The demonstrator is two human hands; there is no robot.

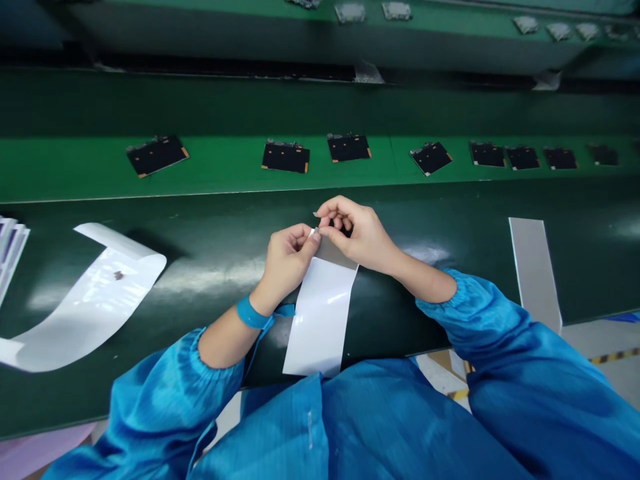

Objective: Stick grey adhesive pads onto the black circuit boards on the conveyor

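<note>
A: Nearest to you?

B: Blue smock (280, 433) along the lower edge. Just beyond it, near end of the sheet (323, 307): white on the near part, grey on the far part. One piece or two layers, cannot tell.

A: Its lie?

B: Long axis runs away from the body, far end leaning slightly right. It is between the forearms, over the worktop (215, 247).

A: Arms?

B: Both angle inward. Blue wristband (255, 313) on the left wrist. Left hand (287, 260) pinched tight, thumb over forefinger, on the sheet's far left corner. Right hand (357, 230) comes across from the right, wrist bent, fingers curled; thumb tip at that same corner, forefinger arched just above it. A tiny sliver (315, 215) shows by the forefinger; whether that hand has hold of anything, cannot tell.

A: Either side?

B: Curled white strip (95, 307) well to the left; grey panel (535, 270) well to the right, roughly lengthwise too.

A: Farther off?

B: Bright green belt (225, 173), dark boards (285, 157) spaced along it. Beyond, an upper shelf (460, 20) with small pale parts (397, 11), blurred.
</note>
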